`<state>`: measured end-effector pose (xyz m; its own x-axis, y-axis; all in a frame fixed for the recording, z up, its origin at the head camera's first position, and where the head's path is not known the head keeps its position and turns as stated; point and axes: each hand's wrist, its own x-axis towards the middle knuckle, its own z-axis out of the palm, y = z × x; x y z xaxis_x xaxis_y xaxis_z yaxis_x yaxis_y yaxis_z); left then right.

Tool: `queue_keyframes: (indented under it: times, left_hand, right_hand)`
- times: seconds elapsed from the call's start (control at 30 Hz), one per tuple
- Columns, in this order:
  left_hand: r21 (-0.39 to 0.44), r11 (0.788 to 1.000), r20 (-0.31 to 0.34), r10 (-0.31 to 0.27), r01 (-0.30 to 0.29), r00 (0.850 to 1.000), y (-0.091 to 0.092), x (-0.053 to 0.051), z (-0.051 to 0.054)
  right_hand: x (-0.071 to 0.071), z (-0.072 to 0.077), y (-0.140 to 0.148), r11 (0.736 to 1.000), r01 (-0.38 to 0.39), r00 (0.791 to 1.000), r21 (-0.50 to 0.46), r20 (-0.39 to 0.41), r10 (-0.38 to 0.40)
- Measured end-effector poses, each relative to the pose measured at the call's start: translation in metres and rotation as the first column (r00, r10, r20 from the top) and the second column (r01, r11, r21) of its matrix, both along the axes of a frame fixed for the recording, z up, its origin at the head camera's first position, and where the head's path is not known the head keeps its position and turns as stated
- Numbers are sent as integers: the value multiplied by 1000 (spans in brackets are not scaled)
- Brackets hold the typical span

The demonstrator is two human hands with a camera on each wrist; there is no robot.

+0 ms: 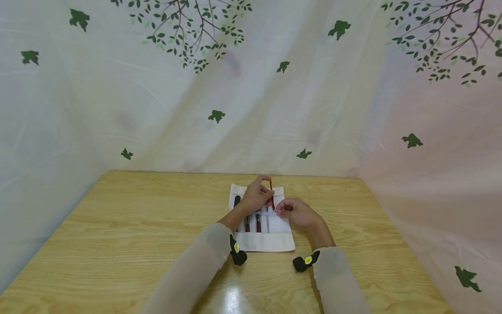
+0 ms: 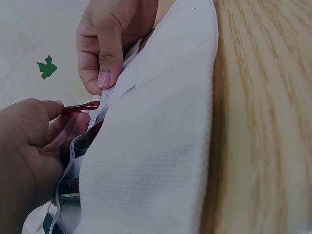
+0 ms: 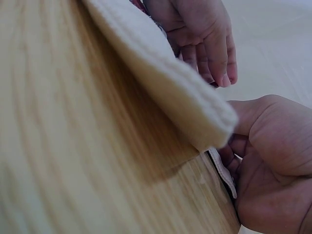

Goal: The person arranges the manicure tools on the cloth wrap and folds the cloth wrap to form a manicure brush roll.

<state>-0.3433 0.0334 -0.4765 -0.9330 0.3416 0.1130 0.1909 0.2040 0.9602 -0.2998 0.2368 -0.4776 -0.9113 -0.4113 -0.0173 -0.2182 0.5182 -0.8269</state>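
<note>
A white cloth tool roll lies spread on the table, with several tools tucked under its elastic band. Over its upper part my left hand holds a slim dark-red tool roughly upright, its lower end near the band. In the left wrist view the tool's red end sticks out past the thumb; its exact kind cannot be told. At the roll's right side, my right hand pinches the white elastic band between thumb and fingers. The right wrist view shows the roll's raised edge hiding the tools.
Red-handled tools, a thin metal one and a black-handled one sit in the roll. The wooden table reaches back to a hanging cloth printed with leaves. Small black cameras are strapped to both wrists.
</note>
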Motion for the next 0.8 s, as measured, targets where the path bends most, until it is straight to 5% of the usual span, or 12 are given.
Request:
queue_keyframes:
  times: [0.8]
  left_hand:
    - [-83,996,23,-22,24,999,-1,1,0]
  right_hand:
    - [0,-3,1,1000,-12,1000,-7,-20,12]
